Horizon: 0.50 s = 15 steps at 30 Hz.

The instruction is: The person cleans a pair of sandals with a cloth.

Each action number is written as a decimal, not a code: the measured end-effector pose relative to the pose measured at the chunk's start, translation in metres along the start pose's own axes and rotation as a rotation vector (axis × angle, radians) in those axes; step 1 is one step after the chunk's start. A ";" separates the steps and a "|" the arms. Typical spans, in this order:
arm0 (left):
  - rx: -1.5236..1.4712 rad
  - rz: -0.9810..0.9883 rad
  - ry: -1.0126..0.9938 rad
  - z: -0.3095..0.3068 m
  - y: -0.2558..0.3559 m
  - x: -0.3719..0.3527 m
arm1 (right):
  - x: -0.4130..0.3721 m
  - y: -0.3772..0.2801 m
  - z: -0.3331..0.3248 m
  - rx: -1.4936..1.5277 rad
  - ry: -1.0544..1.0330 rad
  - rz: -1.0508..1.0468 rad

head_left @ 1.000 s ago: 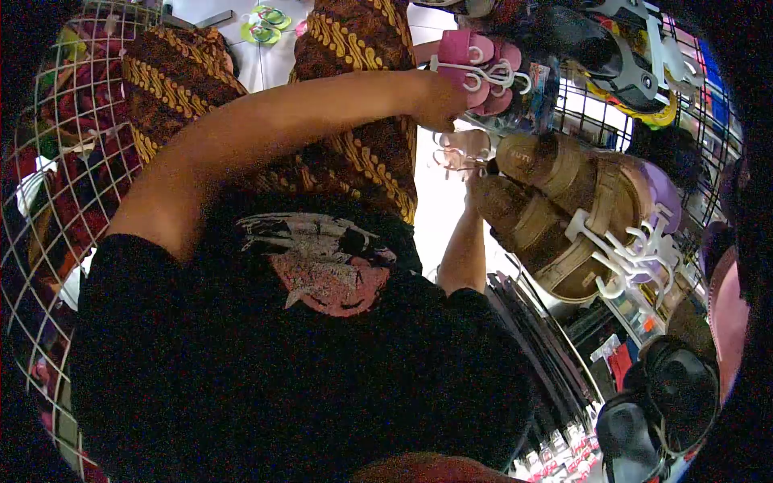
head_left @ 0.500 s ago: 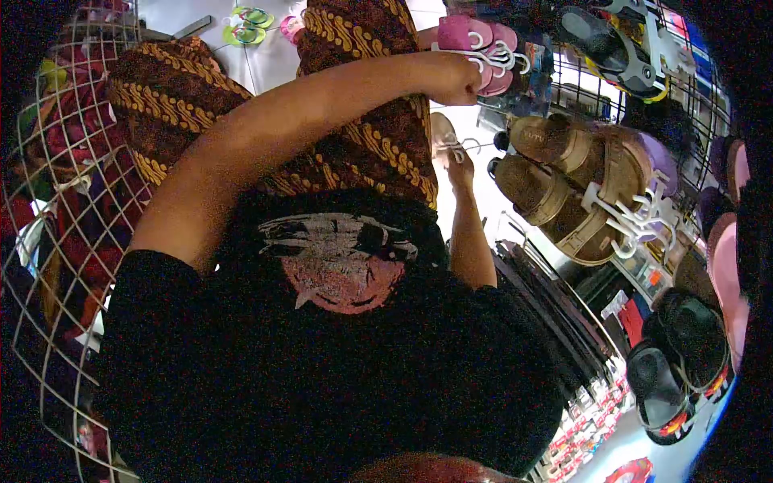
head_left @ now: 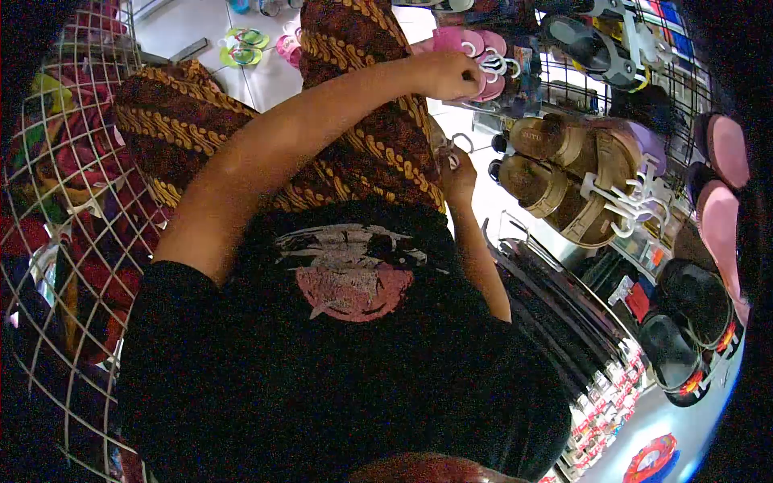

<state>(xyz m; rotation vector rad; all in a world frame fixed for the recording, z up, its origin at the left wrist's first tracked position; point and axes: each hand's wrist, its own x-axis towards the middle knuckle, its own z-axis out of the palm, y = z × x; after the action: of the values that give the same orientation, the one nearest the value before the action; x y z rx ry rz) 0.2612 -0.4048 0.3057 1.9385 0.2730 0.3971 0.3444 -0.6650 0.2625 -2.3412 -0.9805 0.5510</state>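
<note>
My left arm crosses over my lap to the right. Its hand [head_left: 448, 76] is closed in a loose fist right beside pink sandals [head_left: 491, 87] on white hooks; whatever it grips, if anything, is hidden. Lower down, close to my right knee, my right hand [head_left: 460, 181] is closed around a small white shoe hanger [head_left: 462, 143]. A sandal hung on that hanger is mostly concealed by my leg and fingers. Brown strapped sandals [head_left: 555, 173] on white hangers hang just to the right of my right hand.
A wire grid [head_left: 76, 241] with dark red goods behind it runs along my left. Black belts [head_left: 555, 314] hang at lower right, near black sandals [head_left: 672, 354] and pink-soled ones [head_left: 719, 217]. Green flip-flops [head_left: 243, 47] lie on the tiled floor ahead.
My right hand has drawn back slightly with the hanger, and the sandal on it now shows less. My left hand has shifted slightly left, still by the pink sandals. The view has tilted a little.
</note>
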 end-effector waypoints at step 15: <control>-1.054 0.152 0.042 -0.054 -0.026 0.009 | -0.039 -0.192 -0.066 -0.320 0.403 -0.504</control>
<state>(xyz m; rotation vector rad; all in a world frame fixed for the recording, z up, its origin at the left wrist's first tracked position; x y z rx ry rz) 0.2477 -0.3460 0.3027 0.9136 -0.0693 0.5397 0.2552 -0.6011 0.4375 -2.2060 -1.4618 -0.2826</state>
